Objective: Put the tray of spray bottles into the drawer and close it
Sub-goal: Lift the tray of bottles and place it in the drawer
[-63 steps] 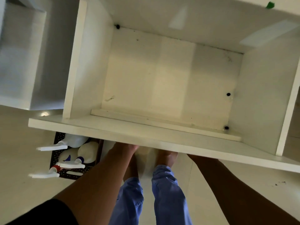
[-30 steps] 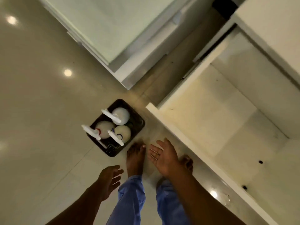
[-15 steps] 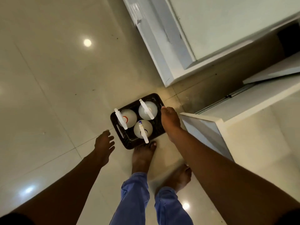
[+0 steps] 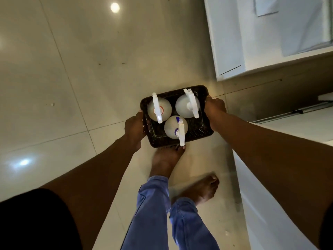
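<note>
Over a glossy pale tiled floor with ceiling-light reflections, a dark perforated tray held three white spray bottles. The left hand and right hand clasped its opposite short edges. White cabinetry rose at right, above the white drawer front.

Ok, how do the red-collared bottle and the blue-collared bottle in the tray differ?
The red-collared bottle stands at the tray's far left; the blue-collared bottle stands nearer the person, mid-tray. Red's nozzle stays inside the rim; blue's overhangs the near rim. Both are white, upright, with white trigger heads pointing toward the person.
</note>
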